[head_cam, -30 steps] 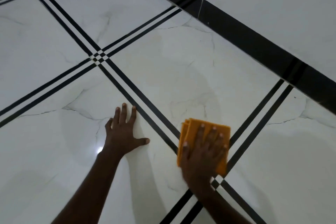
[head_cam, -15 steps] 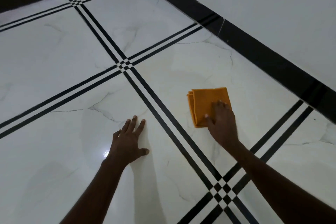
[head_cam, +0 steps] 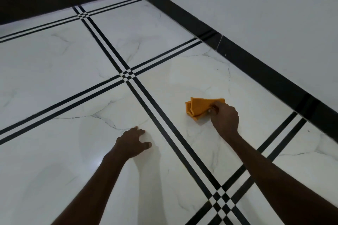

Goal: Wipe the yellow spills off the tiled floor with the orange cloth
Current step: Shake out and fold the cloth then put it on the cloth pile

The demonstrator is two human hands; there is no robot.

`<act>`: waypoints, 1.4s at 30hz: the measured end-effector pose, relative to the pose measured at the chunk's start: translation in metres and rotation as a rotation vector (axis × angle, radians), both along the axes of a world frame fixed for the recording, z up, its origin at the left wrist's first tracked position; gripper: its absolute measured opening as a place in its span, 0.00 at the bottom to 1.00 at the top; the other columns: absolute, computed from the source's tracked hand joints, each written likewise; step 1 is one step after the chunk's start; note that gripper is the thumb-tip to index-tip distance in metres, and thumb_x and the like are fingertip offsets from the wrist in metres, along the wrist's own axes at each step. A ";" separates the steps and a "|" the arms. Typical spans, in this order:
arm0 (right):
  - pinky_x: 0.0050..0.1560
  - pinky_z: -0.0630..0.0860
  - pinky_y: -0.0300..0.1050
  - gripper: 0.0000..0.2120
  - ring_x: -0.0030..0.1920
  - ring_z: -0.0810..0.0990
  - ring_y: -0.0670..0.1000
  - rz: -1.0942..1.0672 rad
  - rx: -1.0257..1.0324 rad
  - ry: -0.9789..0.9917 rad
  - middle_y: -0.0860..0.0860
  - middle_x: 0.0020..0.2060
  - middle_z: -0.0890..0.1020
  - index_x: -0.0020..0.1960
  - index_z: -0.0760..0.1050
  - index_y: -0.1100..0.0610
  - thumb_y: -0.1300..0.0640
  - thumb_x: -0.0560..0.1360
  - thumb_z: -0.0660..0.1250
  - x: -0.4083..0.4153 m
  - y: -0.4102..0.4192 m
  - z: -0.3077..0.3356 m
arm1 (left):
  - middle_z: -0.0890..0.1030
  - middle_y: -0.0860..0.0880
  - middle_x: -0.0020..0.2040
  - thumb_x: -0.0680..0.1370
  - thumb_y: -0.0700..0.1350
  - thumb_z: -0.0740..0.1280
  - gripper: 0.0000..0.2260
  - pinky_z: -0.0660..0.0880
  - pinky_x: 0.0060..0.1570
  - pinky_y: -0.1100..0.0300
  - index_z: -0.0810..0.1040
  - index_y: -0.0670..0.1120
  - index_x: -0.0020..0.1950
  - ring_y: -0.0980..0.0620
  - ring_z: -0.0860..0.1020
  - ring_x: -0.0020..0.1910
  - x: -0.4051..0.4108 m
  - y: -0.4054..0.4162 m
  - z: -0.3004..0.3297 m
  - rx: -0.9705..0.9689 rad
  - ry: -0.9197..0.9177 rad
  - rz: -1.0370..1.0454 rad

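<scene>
— Pinching the cloth, are you?
— Yes: your right hand grips the near right corner of the folded orange cloth between thumb and fingers, and its far folds lift off the floor and fan open.
— Where does the cloth sit?
— On the white marbled tile just right of the double black stripe, well short of the black skirting along the wall.
— And your left hand?
— It rests on the tile left of that stripe, fingers curled, fingertips and thumb touching the floor, holding nothing.
— Any yellow visible?
— Only a faint pale patch shows on the tile beyond the cloth; you cannot tell its colour in this dim light.
</scene>
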State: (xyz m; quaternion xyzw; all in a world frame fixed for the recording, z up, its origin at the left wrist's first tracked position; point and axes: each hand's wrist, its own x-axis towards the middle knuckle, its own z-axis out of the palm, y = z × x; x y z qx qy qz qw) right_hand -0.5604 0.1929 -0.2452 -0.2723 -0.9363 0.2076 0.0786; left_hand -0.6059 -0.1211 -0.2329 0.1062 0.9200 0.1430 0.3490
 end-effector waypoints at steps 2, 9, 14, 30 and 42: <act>0.46 0.79 0.49 0.03 0.44 0.83 0.57 -0.006 -0.123 0.070 0.52 0.41 0.86 0.48 0.83 0.53 0.55 0.77 0.72 -0.014 -0.013 0.026 | 0.69 0.47 0.77 0.79 0.56 0.69 0.26 0.63 0.74 0.55 0.72 0.49 0.76 0.48 0.68 0.76 -0.003 0.002 0.018 0.150 0.011 0.140; 0.45 0.79 0.44 0.03 0.41 0.84 0.47 0.344 -0.404 0.115 0.46 0.38 0.86 0.42 0.85 0.49 0.53 0.73 0.78 -0.040 -0.083 0.133 | 0.84 0.39 0.59 0.79 0.63 0.64 0.27 0.81 0.59 0.43 0.79 0.42 0.64 0.40 0.84 0.56 -0.020 0.008 0.097 0.883 -0.524 0.755; 0.46 0.82 0.41 0.02 0.41 0.87 0.49 0.541 -0.563 -0.078 0.50 0.38 0.88 0.45 0.88 0.54 0.59 0.73 0.78 -0.033 -0.144 0.254 | 0.83 0.37 0.59 0.80 0.65 0.62 0.29 0.83 0.54 0.43 0.77 0.42 0.67 0.38 0.84 0.55 -0.020 -0.017 0.211 1.270 -0.668 1.052; 0.41 0.83 0.46 0.07 0.47 0.88 0.56 0.303 -0.936 -0.021 0.56 0.47 0.88 0.48 0.85 0.57 0.54 0.77 0.72 -0.021 -0.208 0.795 | 0.85 0.43 0.58 0.85 0.44 0.61 0.12 0.83 0.53 0.55 0.78 0.41 0.65 0.46 0.86 0.54 0.009 -0.116 0.706 1.487 -0.339 0.830; 0.45 0.83 0.47 0.06 0.44 0.86 0.53 0.535 -0.663 0.136 0.60 0.45 0.87 0.47 0.87 0.59 0.57 0.76 0.75 0.061 -0.148 1.100 | 0.85 0.41 0.58 0.81 0.41 0.68 0.16 0.83 0.53 0.56 0.77 0.37 0.67 0.46 0.85 0.54 0.071 -0.049 1.019 1.468 -0.267 0.603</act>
